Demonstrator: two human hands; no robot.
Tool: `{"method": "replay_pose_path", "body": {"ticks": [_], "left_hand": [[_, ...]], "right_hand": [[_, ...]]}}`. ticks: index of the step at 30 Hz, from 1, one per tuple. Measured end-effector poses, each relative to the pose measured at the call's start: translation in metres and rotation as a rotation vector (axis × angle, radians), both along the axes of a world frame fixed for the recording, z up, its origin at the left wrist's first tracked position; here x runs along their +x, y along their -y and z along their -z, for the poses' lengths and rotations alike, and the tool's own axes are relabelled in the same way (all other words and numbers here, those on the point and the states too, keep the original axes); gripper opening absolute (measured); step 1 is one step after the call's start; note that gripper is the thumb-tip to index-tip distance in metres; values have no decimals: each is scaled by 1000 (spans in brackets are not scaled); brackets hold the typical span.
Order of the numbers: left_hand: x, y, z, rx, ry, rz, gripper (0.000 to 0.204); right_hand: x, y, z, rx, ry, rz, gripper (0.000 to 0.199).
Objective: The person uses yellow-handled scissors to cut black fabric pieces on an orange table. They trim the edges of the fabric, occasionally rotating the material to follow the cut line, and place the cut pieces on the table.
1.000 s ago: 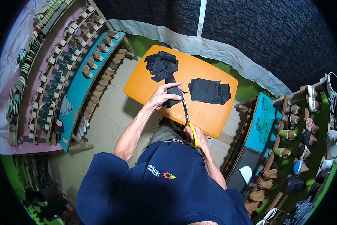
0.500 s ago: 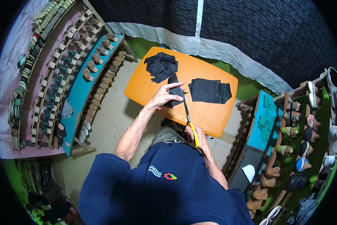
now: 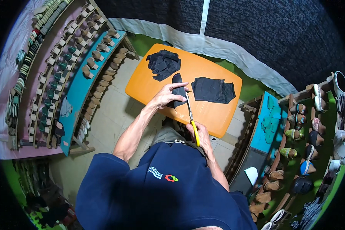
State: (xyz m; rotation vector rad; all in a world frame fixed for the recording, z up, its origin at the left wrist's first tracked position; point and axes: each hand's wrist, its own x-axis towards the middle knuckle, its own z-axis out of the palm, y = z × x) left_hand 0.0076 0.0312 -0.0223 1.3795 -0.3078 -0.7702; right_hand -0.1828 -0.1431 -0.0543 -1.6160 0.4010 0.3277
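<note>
In my left hand point(image 3: 165, 95) is a dark piece of fabric point(image 3: 177, 91), pinched between thumb and fingers over the table's near side. My right hand point(image 3: 203, 138) grips yellow-handled scissors point(image 3: 195, 132), their blades pointing away from me and lying along the fabric's right edge, close to my left fingertips. A loose heap of cut black pieces point(image 3: 164, 65) lies at the far left of the orange table point(image 3: 214, 124). To the right of the blades rests a flatter stack of black fabric point(image 3: 212, 90).
Racks of shoes and shoe lasts point(image 3: 92, 63) stand on the left. On the right are a blue bench point(image 3: 262, 132) with green scraps point(image 3: 271, 124) and more racked shoes point(image 3: 289, 152). A dark patterned curtain point(image 3: 264, 34) hangs behind the table.
The scissors have turned slightly, with their handles and my right hand a little farther left. My left hand keeps its hold on the fabric. The whole view has shifted slightly.
</note>
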Motion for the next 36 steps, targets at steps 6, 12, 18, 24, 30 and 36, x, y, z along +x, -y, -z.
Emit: {"method": "replay_pose_path", "body": {"ticks": [6,12,18,24,30,36], "left_hand": [[0,-3,4,-62,-36,-39,69],[-12,0,21,-137,-169,-245,50],[-13,-1,14,-102,-81,-193,54],[-16,-1,10,-121,-104,-102,69],[-22,6,17,-144,-106,-94,67],[-24,10,19,-153,-80,-105,66]], "right_hand": [[-3,-3,10,-42,-8,51,45],[-3,-5,11,-32,-26,42,46],[-5,-3,11,47,-27,8,43],[-2,-1,14,130,-42,7,41],[2,0,8,97,-36,29,42],[0,4,18,82,-58,60,46]]}}
